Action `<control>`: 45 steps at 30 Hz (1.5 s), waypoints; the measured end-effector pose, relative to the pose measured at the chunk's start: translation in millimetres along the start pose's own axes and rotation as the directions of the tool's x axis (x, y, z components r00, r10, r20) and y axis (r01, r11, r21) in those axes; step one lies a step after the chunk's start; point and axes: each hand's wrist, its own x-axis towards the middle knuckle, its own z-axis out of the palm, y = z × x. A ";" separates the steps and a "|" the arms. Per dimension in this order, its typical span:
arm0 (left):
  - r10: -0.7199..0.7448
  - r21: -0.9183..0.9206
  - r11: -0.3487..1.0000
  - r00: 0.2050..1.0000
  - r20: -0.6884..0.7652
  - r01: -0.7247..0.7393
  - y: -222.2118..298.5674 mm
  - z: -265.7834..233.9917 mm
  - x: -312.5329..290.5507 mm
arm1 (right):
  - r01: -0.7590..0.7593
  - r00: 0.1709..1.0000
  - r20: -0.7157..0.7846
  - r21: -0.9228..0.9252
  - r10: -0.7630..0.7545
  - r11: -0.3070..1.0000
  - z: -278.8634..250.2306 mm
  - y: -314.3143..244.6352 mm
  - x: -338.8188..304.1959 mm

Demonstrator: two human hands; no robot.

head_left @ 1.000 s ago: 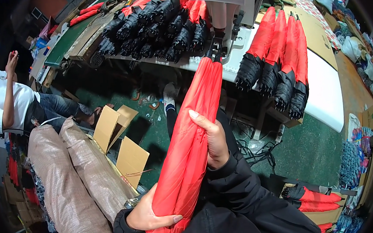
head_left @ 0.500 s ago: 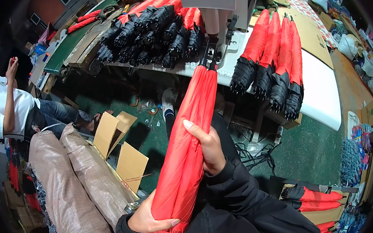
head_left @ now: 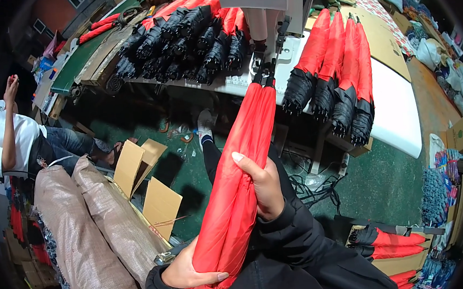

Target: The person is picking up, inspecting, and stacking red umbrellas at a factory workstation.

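Two folded red umbrellas (head_left: 246, 122) lie side by side across my lap, their black tips pointing away from me. Those tips reach the metal foot area of a white sewing machine (head_left: 257, 28); whether they touch it I cannot tell. My left hand (head_left: 197, 271) is wrapped round the near end, where some black fabric shows below the red. Farther up, my right hand (head_left: 264, 185) grips the umbrellas from the right, its thumb lying along the top. The fingers of both hands are partly hidden beneath the cloth.
A pile of red umbrellas with black ends (head_left: 180, 48) covers the table left of the machine. Several more umbrellas (head_left: 346, 75) lie to the right. Long woven sacks (head_left: 84, 237) and an open carton (head_left: 160, 207) stand at left, near a seated person (head_left: 13, 134).
The umbrellas' tips have shifted slightly to the right relative to the machine. Both hands keep their grip, and the view has moved a little.
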 end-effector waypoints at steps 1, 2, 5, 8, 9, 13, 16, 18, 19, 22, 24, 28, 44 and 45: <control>0.018 0.032 0.999 1.000 0.002 -0.018 -0.2 0.4 1.0 | 0.003 1.000 -0.001 0.001 -0.003 1.000 -0.2 -0.3 0.8; 0.018 0.034 0.999 1.000 0.004 -0.019 1.0 0.6 1.4 | 0.006 1.000 0.002 0.004 -0.006 1.000 -0.2 -0.7 2.1; 0.010 0.020 1.000 1.000 0.006 -0.010 4.1 2.0 2.3 | 0.002 1.000 0.002 0.011 -0.002 1.000 0.8 -4.6 1.6; 0.021 0.001 1.000 1.000 -0.003 -0.021 4.1 4.2 2.7 | -0.003 1.000 0.003 0.015 0.003 1.000 -0.4 -4.0 2.2; 0.018 0.004 1.000 1.000 -0.005 -0.018 3.7 4.2 2.1 | 0.000 1.000 0.004 0.015 0.000 1.000 -0.9 -3.0 2.5; 0.021 0.003 1.000 1.000 -0.010 -0.021 2.6 4.2 1.1 | 0.002 1.000 0.021 0.032 -0.002 0.999 0.6 -3.9 1.8; -0.002 0.002 1.000 1.000 -0.016 0.002 4.8 5.6 1.6 | -0.014 1.000 0.013 0.032 0.013 0.999 -1.6 -4.1 1.8; 0.001 -0.003 1.000 1.000 -0.019 -0.001 3.5 6.1 1.1 | -0.010 1.000 0.008 0.029 0.010 1.000 -0.9 -5.1 1.9; 0.003 -0.008 1.000 1.000 -0.020 -0.004 2.9 6.3 0.8 | -0.010 1.000 0.009 0.029 0.010 1.000 -0.8 -4.5 1.8; 0.005 -0.008 1.000 1.000 -0.022 -0.005 3.1 7.3 0.5 | -0.001 1.000 0.020 0.051 0.000 0.999 -0.6 -3.9 1.8; 0.006 -0.019 1.000 1.000 -0.021 -0.006 4.1 8.3 0.7 | -0.015 1.000 0.011 0.044 0.014 0.999 -0.8 -5.3 1.4; -0.019 -0.045 0.999 1.000 -0.021 0.018 3.3 8.0 -0.3 | -0.008 1.000 0.016 0.038 0.007 0.999 -1.4 -3.5 1.4; 0.045 0.068 0.997 0.999 0.000 -0.045 -20.4 4.2 -15.6 | 0.066 0.998 -0.011 -0.052 -0.067 0.996 -1.0 9.1 -31.9; 0.040 0.068 0.997 0.999 -0.001 -0.039 -20.8 3.6 -13.0 | 0.089 0.996 -0.013 -0.080 -0.091 0.993 -2.8 6.5 -33.9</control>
